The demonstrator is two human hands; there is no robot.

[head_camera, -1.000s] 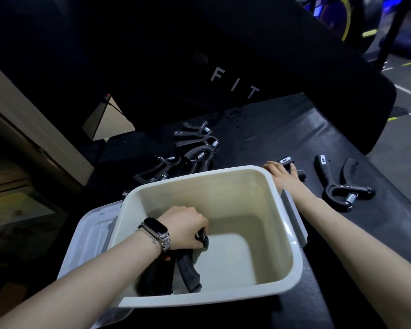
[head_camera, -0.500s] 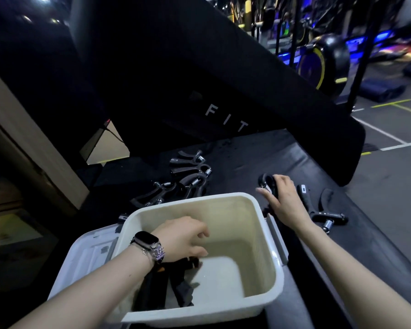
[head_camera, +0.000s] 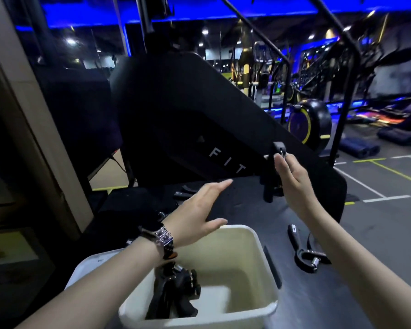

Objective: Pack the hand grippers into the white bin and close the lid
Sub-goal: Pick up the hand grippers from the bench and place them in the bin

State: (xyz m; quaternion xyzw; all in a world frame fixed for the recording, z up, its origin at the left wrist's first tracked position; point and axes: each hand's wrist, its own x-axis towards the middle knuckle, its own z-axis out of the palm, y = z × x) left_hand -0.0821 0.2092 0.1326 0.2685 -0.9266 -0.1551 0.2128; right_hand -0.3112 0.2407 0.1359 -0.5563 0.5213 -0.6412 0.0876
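The white bin (head_camera: 266, 269) stands open at the lower middle, with black hand grippers (head_camera: 173, 293) lying in its left side. My left hand (head_camera: 199, 210), a watch on its wrist, hovers open above the bin's far rim. My right hand (head_camera: 294, 186) is raised above the bench and holds a black hand gripper (head_camera: 272, 184) upright by its handle. Another hand gripper (head_camera: 304, 250) lies on the black bench to the right of the bin. A few more grippers (head_camera: 183, 192) lie in the dark beyond my left hand.
The bin's white lid (head_camera: 86, 267) lies to the left of the bin, partly under my left arm. A black padded backrest (head_camera: 199, 138) marked FIT rises behind the bench. Gym machines and floor markings fill the background on the right.
The head camera has tilted up. My left hand has let go inside the bin and risen out of it, open. My right hand has lifted a hand gripper off the bench.
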